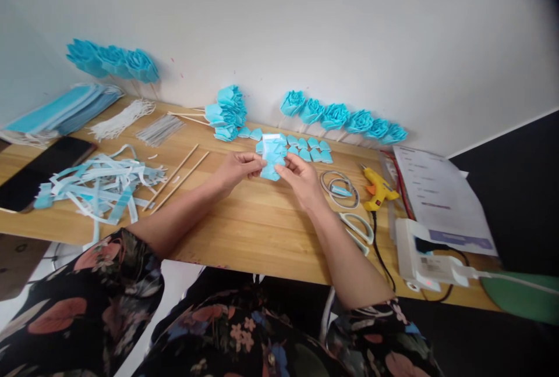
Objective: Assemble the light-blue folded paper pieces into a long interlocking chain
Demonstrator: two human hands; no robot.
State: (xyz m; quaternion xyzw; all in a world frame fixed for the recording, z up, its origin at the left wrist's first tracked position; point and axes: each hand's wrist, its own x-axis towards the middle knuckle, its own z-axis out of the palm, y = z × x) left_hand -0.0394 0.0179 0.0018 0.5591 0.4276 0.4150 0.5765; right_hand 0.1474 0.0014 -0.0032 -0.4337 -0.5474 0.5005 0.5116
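Note:
My left hand (238, 169) and my right hand (301, 177) meet over the middle of the wooden table (244, 231). Both pinch a folded light-blue piece of mask fabric (272, 157) between fingertips, held just above the tabletop. Behind it lie several small blue folded petals (308, 150) in a loose row. Two wooden sticks (179, 176) rest to the left of my left hand.
Blue fabric roses (343, 116) lean on the wall, with more roses (111, 60) at far left and a bunch on sticks (227, 112). Cut strips (98, 182), a phone (41, 170), stacked masks (61, 110), a yellow glue gun (378, 188), scissors (358, 228), a power strip (421, 255) and papers (441, 196) surround.

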